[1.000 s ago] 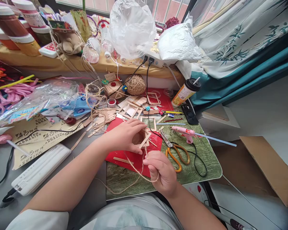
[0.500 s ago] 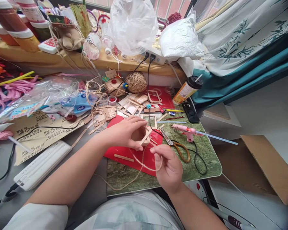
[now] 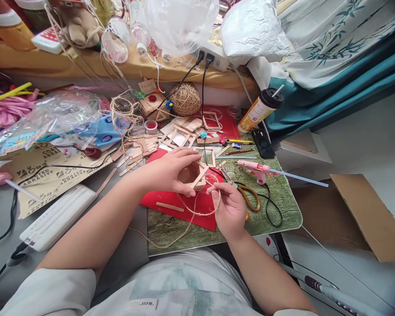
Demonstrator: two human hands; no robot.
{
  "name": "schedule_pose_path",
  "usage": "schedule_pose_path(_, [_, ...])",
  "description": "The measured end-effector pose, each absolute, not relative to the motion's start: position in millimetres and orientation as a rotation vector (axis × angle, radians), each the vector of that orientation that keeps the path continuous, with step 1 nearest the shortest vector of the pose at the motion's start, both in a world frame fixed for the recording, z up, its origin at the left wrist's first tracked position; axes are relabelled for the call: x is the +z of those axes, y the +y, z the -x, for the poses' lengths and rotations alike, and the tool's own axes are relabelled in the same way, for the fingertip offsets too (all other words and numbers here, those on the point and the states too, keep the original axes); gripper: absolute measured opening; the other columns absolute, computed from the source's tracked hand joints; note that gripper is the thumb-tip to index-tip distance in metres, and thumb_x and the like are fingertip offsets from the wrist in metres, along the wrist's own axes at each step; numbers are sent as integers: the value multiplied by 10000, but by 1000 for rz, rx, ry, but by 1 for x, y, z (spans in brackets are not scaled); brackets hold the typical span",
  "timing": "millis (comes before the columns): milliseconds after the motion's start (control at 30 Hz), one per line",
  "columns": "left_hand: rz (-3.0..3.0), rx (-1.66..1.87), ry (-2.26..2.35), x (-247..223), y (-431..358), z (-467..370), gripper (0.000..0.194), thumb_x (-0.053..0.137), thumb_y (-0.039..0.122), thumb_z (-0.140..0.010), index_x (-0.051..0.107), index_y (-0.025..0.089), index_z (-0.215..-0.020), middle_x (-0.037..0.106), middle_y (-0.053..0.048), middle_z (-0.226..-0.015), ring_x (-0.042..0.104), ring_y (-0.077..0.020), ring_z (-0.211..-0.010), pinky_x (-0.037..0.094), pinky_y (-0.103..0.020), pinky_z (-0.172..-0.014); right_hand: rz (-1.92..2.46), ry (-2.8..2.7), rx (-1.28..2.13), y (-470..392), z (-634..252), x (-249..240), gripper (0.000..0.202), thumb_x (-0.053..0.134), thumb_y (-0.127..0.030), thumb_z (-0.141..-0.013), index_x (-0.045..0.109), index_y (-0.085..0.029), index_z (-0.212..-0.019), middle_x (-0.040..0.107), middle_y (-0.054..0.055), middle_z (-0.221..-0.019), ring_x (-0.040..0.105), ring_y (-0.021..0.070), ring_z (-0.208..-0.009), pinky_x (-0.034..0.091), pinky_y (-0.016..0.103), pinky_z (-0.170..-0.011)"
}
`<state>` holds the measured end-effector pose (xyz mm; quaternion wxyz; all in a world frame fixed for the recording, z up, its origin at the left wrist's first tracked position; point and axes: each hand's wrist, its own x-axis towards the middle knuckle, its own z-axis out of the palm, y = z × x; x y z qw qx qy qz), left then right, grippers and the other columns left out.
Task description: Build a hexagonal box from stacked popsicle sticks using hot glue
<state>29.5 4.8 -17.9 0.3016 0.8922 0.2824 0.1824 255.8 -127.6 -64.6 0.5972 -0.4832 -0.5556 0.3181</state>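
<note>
My left hand (image 3: 174, 172) curls over a small wooden stick frame (image 3: 199, 177), its thumb and fingers gripping the sides. The frame rests above a red sheet (image 3: 202, 215). Close by on the right, my right hand (image 3: 228, 206) pinches a piece of twine (image 3: 202, 213) between thumb and fingers, near the frame's lower right corner. The twine loops below the frame and trails left across the green board. A single flat stick (image 3: 170, 206) lies on the red sheet.
A pink glue gun (image 3: 256, 169) and scissors (image 3: 248, 196) lie at the right, with a drink cup (image 3: 261, 109) and phone (image 3: 263, 143) behind. Loose sticks (image 3: 140, 151) and a twine ball (image 3: 186, 98) sit at the back. A white power strip (image 3: 58, 216) lies left.
My right hand has moved up and slightly left, closer to the wooden frame, with the twine still pinched. The camera view has tilted down a little. My left hand keeps its hold.
</note>
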Motion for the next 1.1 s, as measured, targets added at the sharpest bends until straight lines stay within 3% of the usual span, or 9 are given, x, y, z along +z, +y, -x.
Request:
schedule_pose_path(367, [-2439,316,792,-9,3,-24,1085,848,698,-764,376,324,-1666,370,-138,-1731,330,-409,-1616,361,-591,-1316,1084,-1193,762,-122,-270,-51,125,674,-304,-1045,736,-284,-1152,771,44,-1055,759,189,-910,665,388,-871])
schedule_pose_path(500, [-2471,296,794,-9,3,-26,1050,846,655,-782,389,300,-1657,398,-139,-1713,330,-400,-1616,364,-583,-1324,1054,-1276,789,-119,-275,-39,159,659,-272,-1052,749,-295,-1180,773,49,-1107,764,207,-1005,648,422,-968])
schedule_pose_path(700, [-2531,262,791,-7,0,-26,1023,825,566,-813,354,268,-1670,362,-140,-1739,277,-393,-1645,357,-566,-1332,901,-1752,960,-114,-282,-18,354,703,-243,-1018,692,-301,-1366,774,63,-1292,725,232,-1207,582,434,-1102])
schedule_pose_path(900, [-2570,196,858,3,-5,-27,1015,817,505,-810,340,287,-1679,316,-113,-1767,243,-389,-1660,324,-584,-1344,774,-1988,1057,-124,-267,-28,336,726,-286,-1007,692,-230,-1337,795,102,-1245,747,221,-1146,617,381,-1030])
schedule_pose_path(1100, [-2520,203,957,8,-4,-21,1099,840,699,-758,393,239,-1651,341,-184,-1739,391,-430,-1585,435,-572,-1269,728,-1841,1161,-135,-265,-29,345,725,-203,-985,711,-243,-1327,796,109,-1224,743,224,-1145,614,404,-1036])
